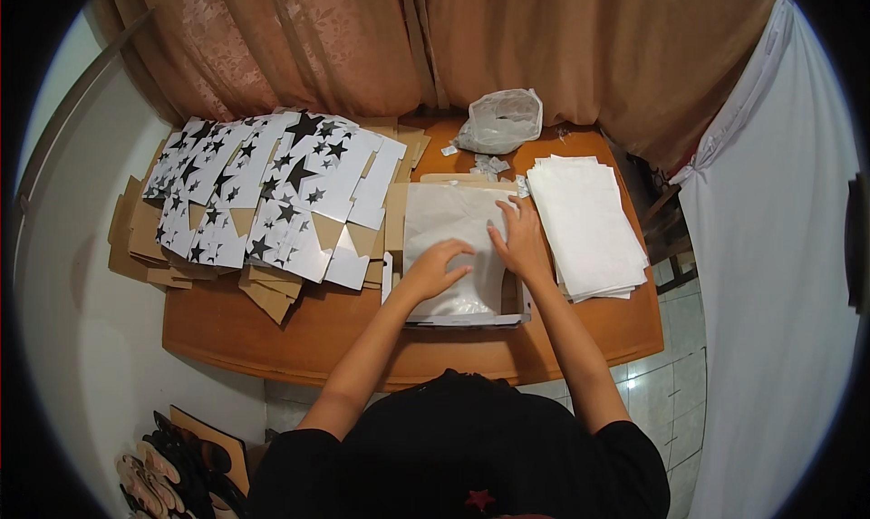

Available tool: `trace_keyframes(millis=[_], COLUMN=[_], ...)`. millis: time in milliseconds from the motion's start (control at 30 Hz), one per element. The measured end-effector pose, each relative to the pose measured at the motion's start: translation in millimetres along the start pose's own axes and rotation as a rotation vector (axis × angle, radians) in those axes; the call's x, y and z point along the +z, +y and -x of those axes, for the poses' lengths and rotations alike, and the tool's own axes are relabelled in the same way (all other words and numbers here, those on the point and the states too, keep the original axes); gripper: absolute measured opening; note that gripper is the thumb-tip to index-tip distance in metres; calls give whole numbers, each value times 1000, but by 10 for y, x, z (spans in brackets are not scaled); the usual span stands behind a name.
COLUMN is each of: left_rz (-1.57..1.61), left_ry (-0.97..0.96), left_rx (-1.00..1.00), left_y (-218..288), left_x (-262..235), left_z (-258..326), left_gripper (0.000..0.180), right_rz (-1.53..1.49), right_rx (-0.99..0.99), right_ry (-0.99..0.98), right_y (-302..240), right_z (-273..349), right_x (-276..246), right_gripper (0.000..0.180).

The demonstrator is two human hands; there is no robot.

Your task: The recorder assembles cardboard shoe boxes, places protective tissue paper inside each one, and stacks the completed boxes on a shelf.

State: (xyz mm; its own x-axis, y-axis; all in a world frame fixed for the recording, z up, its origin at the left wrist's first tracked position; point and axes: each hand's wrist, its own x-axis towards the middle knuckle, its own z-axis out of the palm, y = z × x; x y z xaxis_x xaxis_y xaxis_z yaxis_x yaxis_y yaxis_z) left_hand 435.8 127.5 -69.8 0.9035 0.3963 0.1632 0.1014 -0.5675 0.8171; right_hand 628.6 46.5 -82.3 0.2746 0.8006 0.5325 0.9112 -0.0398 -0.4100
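Observation:
An open cardboard box (pixel 396 238) lies in front of me on the table, with its white front edge toward my body. A sheet of white paper (pixel 449 213) lies in it and covers most of its inside. My left hand (pixel 437 271) is over the paper's left-middle part, fingers apart and bent. My right hand (pixel 520 240) is at the paper's right side, fingers spread, near the box's right edge. Neither hand holds anything that I can see. Shiny, crumpled-looking material (pixel 467 303) shows near the front of the box; its kind is unclear.
Flattened boxes with black stars (pixel 290 179) are stacked at the left of the wooden table (pixel 353 347). At the right lies a stack of white paper (pixel 589 229). A plastic bag (pixel 503 122) stands at the back, with small packets (pixel 489 164) before it.

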Motion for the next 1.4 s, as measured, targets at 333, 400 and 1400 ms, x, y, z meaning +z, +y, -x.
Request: trace_keyframes(millis=[333,400,1400], left_rz=[-732,-695,-554], left_ry=[288,266,247], left_rx=[-221,-250,-378], left_y=[-372,-467,-396], left_x=[155,190,216], left_z=[-587,-559,-544], left_gripper=[66,67,63], right_rz=[-238,-97,130], right_rx=[377,429,343], right_ry=[37,-98,92], right_y=[1084,1237,1489], right_z=[-289,-384,-588], right_x=[270,337,669], right_gripper=[32,28,24])
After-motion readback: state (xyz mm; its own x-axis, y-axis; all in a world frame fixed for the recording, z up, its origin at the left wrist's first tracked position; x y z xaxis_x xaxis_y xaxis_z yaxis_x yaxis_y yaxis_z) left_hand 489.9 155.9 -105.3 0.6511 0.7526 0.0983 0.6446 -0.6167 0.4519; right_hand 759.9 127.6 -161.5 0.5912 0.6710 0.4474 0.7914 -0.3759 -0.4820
